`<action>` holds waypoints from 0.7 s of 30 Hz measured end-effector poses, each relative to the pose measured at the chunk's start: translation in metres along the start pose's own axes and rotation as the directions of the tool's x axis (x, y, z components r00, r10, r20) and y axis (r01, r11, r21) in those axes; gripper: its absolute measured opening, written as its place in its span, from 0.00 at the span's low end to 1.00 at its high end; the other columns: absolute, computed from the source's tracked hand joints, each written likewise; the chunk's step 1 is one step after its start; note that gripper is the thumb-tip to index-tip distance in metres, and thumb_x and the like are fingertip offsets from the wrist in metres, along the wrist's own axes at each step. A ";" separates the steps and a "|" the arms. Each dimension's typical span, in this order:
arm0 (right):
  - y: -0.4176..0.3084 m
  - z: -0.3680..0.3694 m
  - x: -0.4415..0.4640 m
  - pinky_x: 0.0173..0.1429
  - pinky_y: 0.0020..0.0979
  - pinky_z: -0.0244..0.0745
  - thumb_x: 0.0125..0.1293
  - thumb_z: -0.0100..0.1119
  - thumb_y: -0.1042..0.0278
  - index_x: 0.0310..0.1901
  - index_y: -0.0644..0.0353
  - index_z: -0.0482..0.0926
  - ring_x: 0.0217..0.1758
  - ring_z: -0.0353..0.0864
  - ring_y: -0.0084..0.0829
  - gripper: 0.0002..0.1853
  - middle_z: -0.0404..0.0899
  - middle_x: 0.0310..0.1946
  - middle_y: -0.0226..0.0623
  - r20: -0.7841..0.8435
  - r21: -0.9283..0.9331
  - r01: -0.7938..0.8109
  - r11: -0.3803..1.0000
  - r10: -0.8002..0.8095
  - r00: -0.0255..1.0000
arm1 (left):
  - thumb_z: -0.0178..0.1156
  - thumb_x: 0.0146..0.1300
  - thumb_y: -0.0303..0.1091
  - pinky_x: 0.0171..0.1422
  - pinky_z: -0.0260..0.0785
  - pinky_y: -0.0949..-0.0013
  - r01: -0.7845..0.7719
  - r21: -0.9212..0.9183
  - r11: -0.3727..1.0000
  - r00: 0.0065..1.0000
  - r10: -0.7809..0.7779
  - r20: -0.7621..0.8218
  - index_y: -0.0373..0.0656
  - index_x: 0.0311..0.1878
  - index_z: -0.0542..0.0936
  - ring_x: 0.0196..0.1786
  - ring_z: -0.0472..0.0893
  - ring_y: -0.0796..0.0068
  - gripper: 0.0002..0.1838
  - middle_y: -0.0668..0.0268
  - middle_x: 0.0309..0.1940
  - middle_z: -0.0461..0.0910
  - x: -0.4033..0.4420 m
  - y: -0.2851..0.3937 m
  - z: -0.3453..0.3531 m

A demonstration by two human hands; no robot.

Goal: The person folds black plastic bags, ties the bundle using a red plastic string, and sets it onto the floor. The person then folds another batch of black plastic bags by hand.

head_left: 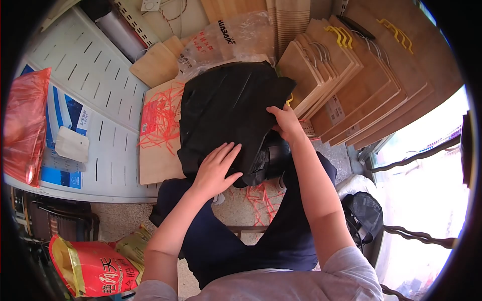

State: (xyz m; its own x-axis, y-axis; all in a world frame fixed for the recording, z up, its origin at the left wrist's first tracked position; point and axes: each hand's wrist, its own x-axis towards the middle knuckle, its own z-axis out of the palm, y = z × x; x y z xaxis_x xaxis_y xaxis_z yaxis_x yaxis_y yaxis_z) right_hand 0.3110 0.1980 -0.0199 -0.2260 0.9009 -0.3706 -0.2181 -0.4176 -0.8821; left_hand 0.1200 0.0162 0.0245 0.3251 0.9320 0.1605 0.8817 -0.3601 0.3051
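Observation:
A large black plastic bag [226,108] is spread in front of me over a wooden board [168,168], its surface lightly creased. My left hand [216,170] lies flat on the bag's near part, fingers stretched out. At the bag's right edge, my right hand [286,123] pinches the plastic between thumb and fingers. Below that edge a shiny black bundle [271,160] shows above my knees; what it is I cannot make out. Shredded red strips [165,118] lie on the board, left of the bag.
Wooden boards with handles [346,85] lean in a row at the right. On the left is a slotted metal shelf [108,130], holding a red plastic bag [27,125] and a white card [72,144]. A red and yellow sack [95,266] stands at lower left.

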 end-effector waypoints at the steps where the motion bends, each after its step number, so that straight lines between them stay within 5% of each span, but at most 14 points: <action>1: 0.003 0.000 0.003 0.48 0.39 0.78 0.63 0.59 0.68 0.53 0.58 0.74 0.48 0.80 0.30 0.17 0.81 0.46 0.35 0.013 0.063 -0.037 0.997 0.036 0.999 | 0.68 0.55 0.37 0.72 0.62 0.57 0.010 -0.022 1.000 0.999 -0.011 -0.037 0.42 0.71 0.65 0.69 0.68 0.54 0.39 0.54 0.67 0.68 0.001 0.000 0.004; 11: 0.000 0.003 0.002 0.49 0.37 0.78 0.61 0.60 0.71 0.53 0.59 0.73 0.48 0.81 0.31 0.18 0.81 0.46 0.34 0.049 0.199 -0.005 0.980 -0.005 0.999 | 0.69 0.54 0.35 0.75 0.58 0.55 0.063 -0.151 0.987 0.994 -0.075 -0.081 0.43 0.71 0.65 0.70 0.68 0.54 0.40 0.53 0.66 0.71 0.001 -0.023 -0.002; 14: 0.006 -0.002 0.009 0.47 0.38 0.79 0.61 0.60 0.71 0.63 0.63 0.67 0.44 0.82 0.32 0.28 0.81 0.44 0.37 -0.011 0.085 0.112 0.990 -0.112 0.994 | 0.70 0.54 0.37 0.77 0.55 0.54 0.146 -0.137 0.980 0.983 -0.160 -0.091 0.43 0.71 0.65 0.72 0.66 0.54 0.41 0.53 0.67 0.70 -0.017 -0.045 -0.001; 16: 0.009 0.004 0.009 0.43 0.39 0.80 0.60 0.60 0.71 0.73 0.61 0.53 0.38 0.83 0.31 0.41 0.80 0.40 0.41 -0.224 -0.340 0.503 0.795 -0.588 0.778 | 0.70 0.56 0.37 0.77 0.54 0.54 0.225 -0.187 0.956 0.966 -0.245 -0.089 0.43 0.71 0.65 0.73 0.65 0.54 0.40 0.54 0.67 0.69 -0.026 -0.050 0.001; 17: 0.009 -0.003 0.003 0.39 0.36 0.82 0.62 0.62 0.68 0.77 0.57 0.41 0.34 0.82 0.28 0.48 0.79 0.35 0.41 -0.176 -0.525 0.462 0.715 -0.622 0.763 | 0.68 0.58 0.36 0.77 0.54 0.54 0.223 -0.214 0.951 0.964 -0.248 -0.095 0.43 0.71 0.65 0.73 0.65 0.54 0.38 0.54 0.67 0.69 -0.029 -0.050 0.002; 21: -0.024 0.001 -0.051 0.38 0.28 0.83 0.64 0.63 0.67 0.76 0.57 0.46 0.31 0.82 0.26 0.45 0.77 0.31 0.38 -0.051 -0.488 0.280 0.826 -0.348 0.936 | 0.66 0.60 0.38 0.77 0.55 0.52 0.178 -0.202 0.963 0.960 -0.215 -0.178 0.42 0.68 0.69 0.71 0.67 0.53 0.33 0.54 0.65 0.71 -0.033 -0.058 0.018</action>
State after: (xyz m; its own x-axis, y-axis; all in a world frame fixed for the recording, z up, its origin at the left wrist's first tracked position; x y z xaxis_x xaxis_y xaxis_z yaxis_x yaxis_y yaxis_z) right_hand 0.3262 0.1620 0.0201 -0.0874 0.9946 -0.0553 0.2201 -0.0348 -0.9749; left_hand 0.0644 0.0068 -0.0154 0.0617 0.9648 0.2556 0.8378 -0.1893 0.5121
